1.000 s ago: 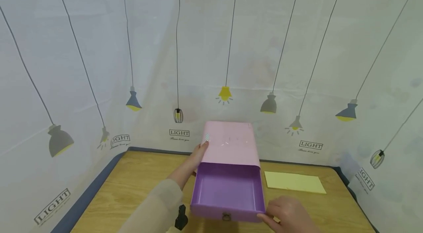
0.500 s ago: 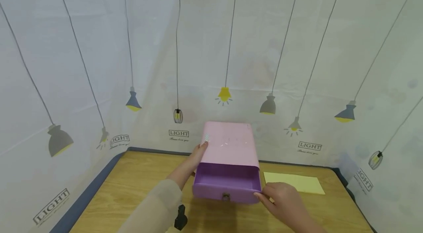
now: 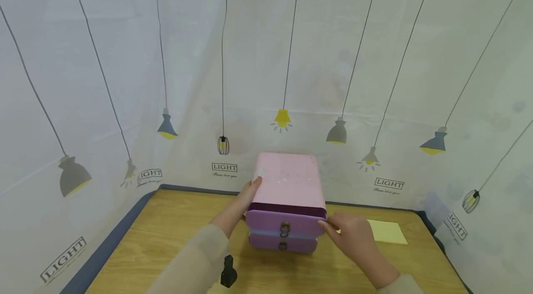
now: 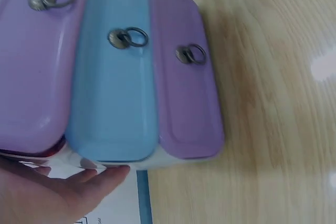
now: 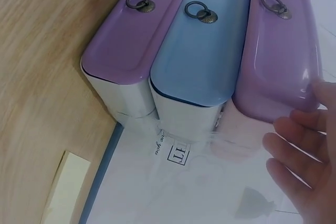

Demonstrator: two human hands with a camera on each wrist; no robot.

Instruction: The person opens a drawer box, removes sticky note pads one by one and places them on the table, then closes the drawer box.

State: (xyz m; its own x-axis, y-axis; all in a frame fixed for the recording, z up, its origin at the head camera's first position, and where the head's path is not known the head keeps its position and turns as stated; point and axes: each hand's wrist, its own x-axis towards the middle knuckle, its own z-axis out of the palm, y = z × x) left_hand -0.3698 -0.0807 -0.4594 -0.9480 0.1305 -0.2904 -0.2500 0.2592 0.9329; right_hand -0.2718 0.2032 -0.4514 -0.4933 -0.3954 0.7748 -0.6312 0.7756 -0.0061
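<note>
A small cabinet with a pink top [image 3: 289,178] stands on the table, with three drawer fronts stacked beneath it. The top purple drawer [image 3: 266,222] sticks out slightly, leaving a dark gap above it. Below are a blue drawer [image 4: 115,98] and a lower purple drawer [image 4: 189,98]; each front carries a metal ring pull. My left hand [image 3: 248,193] rests along the cabinet's left side, thumb at the top edge, fingers extended against the side. With thumb on the front and fingers at the side, my right hand [image 3: 351,234] pinches the top drawer's right corner.
A pale yellow flat block [image 3: 390,232] lies on the wooden table [image 3: 166,229], partly behind my right hand. A black object [image 3: 228,274] shows beside my left sleeve. Behind the table hangs a white sheet [image 3: 191,76] printed with lamps.
The top drawer has slid back into the cabinet from well pulled out, my right hand moving along with it. The lower drawer fronts have come into view. My left hand has stayed in place.
</note>
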